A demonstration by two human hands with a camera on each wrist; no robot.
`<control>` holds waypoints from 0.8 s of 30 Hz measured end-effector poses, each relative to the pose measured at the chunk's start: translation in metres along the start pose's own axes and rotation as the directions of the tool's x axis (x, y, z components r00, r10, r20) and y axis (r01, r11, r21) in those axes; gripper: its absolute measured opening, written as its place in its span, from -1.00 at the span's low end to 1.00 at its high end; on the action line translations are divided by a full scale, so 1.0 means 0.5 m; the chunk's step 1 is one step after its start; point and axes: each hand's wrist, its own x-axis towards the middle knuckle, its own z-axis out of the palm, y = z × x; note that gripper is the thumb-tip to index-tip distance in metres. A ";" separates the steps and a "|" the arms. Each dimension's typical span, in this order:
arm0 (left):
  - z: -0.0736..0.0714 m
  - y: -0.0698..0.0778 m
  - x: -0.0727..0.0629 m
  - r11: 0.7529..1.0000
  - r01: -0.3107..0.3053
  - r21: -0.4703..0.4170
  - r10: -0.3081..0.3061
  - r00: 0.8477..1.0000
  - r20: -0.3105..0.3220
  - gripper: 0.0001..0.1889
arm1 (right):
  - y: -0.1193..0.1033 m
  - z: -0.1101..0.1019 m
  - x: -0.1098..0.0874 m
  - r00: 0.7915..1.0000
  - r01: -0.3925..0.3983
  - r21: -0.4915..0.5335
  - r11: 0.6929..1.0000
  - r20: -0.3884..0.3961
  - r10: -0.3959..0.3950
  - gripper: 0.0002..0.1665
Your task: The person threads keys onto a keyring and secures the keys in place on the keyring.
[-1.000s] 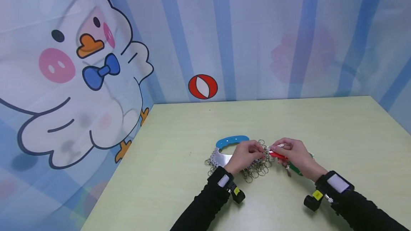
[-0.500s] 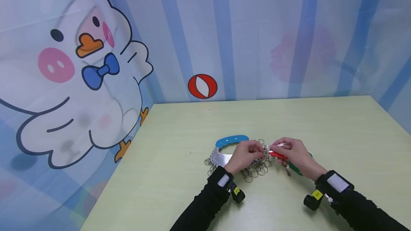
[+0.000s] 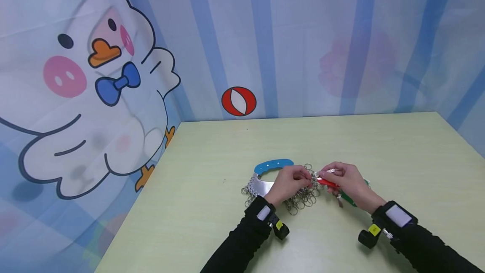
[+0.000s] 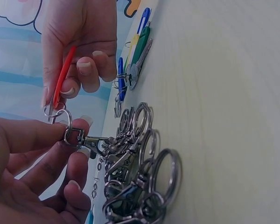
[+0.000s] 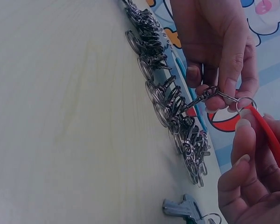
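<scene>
My left hand (image 3: 289, 182) pinches a metal key ring (image 4: 71, 122) between thumb and fingers; the ring hangs on a swivel clasp (image 4: 91, 143). My right hand (image 3: 352, 182) grips a red-covered piece (image 5: 270, 140), possibly a key tag, with a small ring (image 5: 246, 99) at its end. The two rings meet or overlap between the hands; whether they are linked I cannot tell. Beneath my left hand lies a metal plate (image 3: 261, 188) with a blue handle (image 3: 273, 165), its edge hung with many clasps and rings (image 4: 144, 163).
Under and beside my right hand lie keys with green (image 4: 141, 44), blue (image 4: 145, 18) and yellow covers, partly hidden in the head view. A bare metal key (image 4: 136, 70) lies with them. The pale table (image 3: 189, 205) ends at a printed duck backdrop (image 3: 295, 33).
</scene>
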 end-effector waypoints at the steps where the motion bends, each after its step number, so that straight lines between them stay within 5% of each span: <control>1: 0.000 0.000 0.000 1.000 0.001 0.001 -0.001 1.000 0.000 -0.92 | 0.000 0.000 0.000 1.000 0.001 -0.001 1.000 0.000 -0.001 -0.43; 24: 0.002 0.002 -0.003 1.000 -0.012 -0.002 0.012 1.000 0.000 -0.93 | -0.005 0.003 -0.008 1.000 0.000 -0.027 1.000 -0.010 0.000 -0.42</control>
